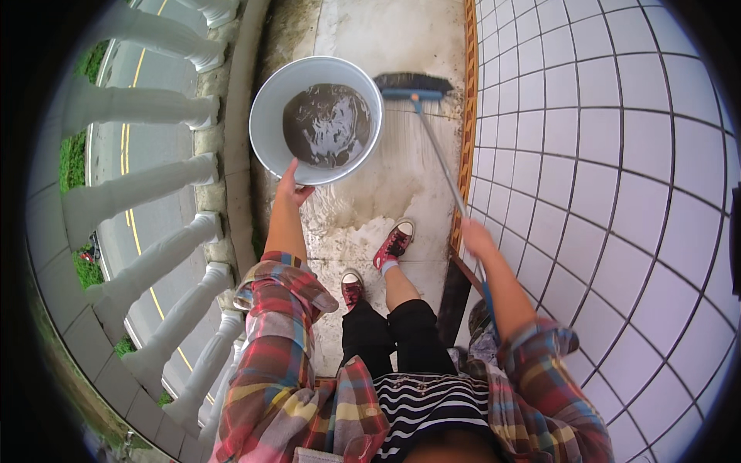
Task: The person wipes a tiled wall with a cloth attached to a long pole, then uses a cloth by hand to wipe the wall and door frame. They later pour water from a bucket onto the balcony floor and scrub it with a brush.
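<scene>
My left hand (295, 188) grips the near rim of a white bucket (267, 124), its thumb over the edge and its fingers outside. Murky brown water (307, 130) with pale reflections lies in the bottom of the bucket. In my right hand (477, 238) is the metal handle (438, 147) of a push broom. The broom's blue head (411, 94) and dark bristles (419, 82) rest on the wet floor beyond the bucket's right side, slightly blurred. I cannot tell whether the bucket's base touches the floor.
The wet, stained concrete floor (370, 199) runs between a white balustrade (145, 107) on the left and a white tiled wall (556, 127) on the right. A patterned tile border (468, 116) edges the wall. My red sneakers (396, 243) stand on the floor. A road (165, 139) lies below the balusters.
</scene>
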Demonstrator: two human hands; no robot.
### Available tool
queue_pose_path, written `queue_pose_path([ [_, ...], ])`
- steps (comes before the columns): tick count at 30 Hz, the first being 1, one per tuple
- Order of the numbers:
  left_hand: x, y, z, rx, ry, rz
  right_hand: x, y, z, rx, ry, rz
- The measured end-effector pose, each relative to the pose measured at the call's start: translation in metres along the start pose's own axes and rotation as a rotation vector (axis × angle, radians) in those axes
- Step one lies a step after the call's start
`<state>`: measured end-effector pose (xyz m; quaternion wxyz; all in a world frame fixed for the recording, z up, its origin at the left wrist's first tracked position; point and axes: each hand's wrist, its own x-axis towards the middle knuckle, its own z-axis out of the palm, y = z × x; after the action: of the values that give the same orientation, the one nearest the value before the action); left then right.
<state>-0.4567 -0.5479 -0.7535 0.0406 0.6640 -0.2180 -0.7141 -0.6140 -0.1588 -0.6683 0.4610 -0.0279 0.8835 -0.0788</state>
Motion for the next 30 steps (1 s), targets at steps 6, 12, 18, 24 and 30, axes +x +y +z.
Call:
queue_pose_path([
  [6, -0.045, -0.033, -0.150, -0.035, 0.100, -0.008, -0.092, 0.050, 0.035, -0.305, 0.200, -0.191],
  [12, -0.138, -0.175, -0.329, 0.223, 0.590, -0.195, -0.259, 0.206, 0.180, -0.378, 0.000, -0.142],
  [18, -0.188, -0.242, -0.380, 0.281, 0.458, -0.245, -0.090, 0.098, 0.138, -0.113, 0.113, -0.110],
  [24, -0.221, -0.243, -0.341, 0.617, 0.370, 0.274, -0.151, 0.126, 0.125, -0.159, 0.315, -0.106],
  [30, -0.235, -0.287, -0.326, 0.577, 0.275, -0.003, -0.240, 0.225, 0.218, -0.353, -0.118, -0.110],
])
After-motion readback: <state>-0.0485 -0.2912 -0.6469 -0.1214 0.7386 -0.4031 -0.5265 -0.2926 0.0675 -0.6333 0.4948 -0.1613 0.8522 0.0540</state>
